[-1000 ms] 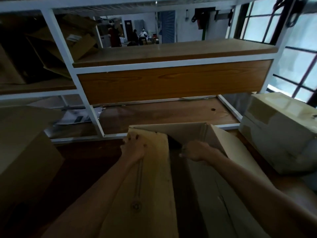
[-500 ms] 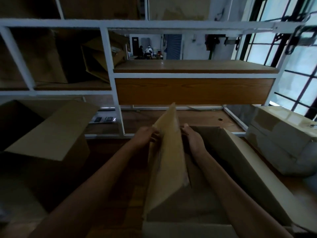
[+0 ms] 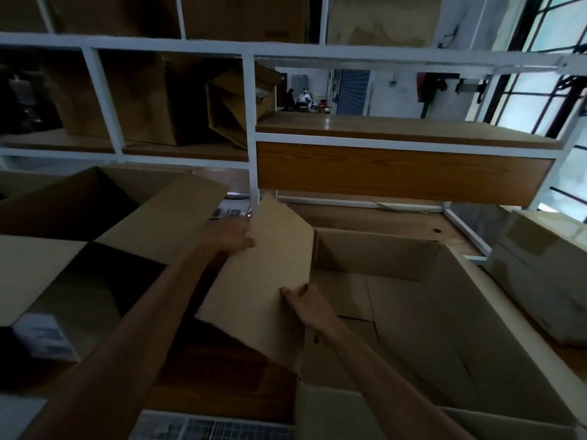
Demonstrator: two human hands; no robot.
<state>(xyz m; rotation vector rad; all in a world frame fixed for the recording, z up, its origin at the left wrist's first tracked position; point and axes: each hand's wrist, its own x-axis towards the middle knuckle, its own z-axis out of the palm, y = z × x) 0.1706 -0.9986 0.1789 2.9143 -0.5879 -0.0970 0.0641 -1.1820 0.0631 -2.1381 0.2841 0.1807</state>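
Note:
A large open cardboard box (image 3: 460, 312) stands on the wooden bench in front of me, its inside bare. Its left flap (image 3: 263, 274) is folded outward to the left. My left hand (image 3: 228, 233) holds the flap's far left edge, fingers on top and thumb hidden behind. My right hand (image 3: 305, 303) grips the flap's right edge near the box's left wall.
A second open cardboard box (image 3: 79, 223) sits at the left with a white packet (image 3: 44, 335) inside. A closed pale box (image 3: 546, 274) stands at the right. Behind is a white metal rack (image 3: 251, 131) with wooden shelves and cartons. People sit far back.
The left flap, upright half a second ago, has swung outward and down to the left. My right hand slid toward me along its edge. The view has risen and widened.

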